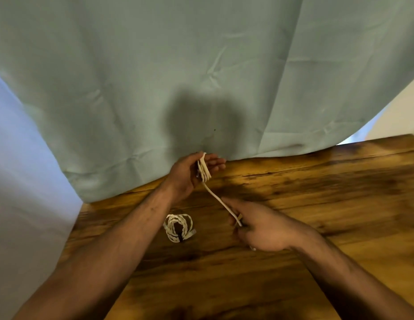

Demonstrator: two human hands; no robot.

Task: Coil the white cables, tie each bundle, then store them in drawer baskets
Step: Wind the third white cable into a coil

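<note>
A white cable point(204, 168) is wound in several loops around the fingers of my left hand point(190, 172), held palm up near the table's far edge. Its loose tail point(221, 202) runs down and to the right into my right hand point(259, 229), which pinches the end while the index finger points left. A second white cable point(178, 227) lies on the table as a coiled bundle with a dark tie across it, just below my left wrist and left of my right hand.
The wooden table point(317, 192) has a dark streaked grain. A pale green curtain point(178, 65) hangs along its far edge and drapes onto it. A white wall point(16, 181) shows at the left.
</note>
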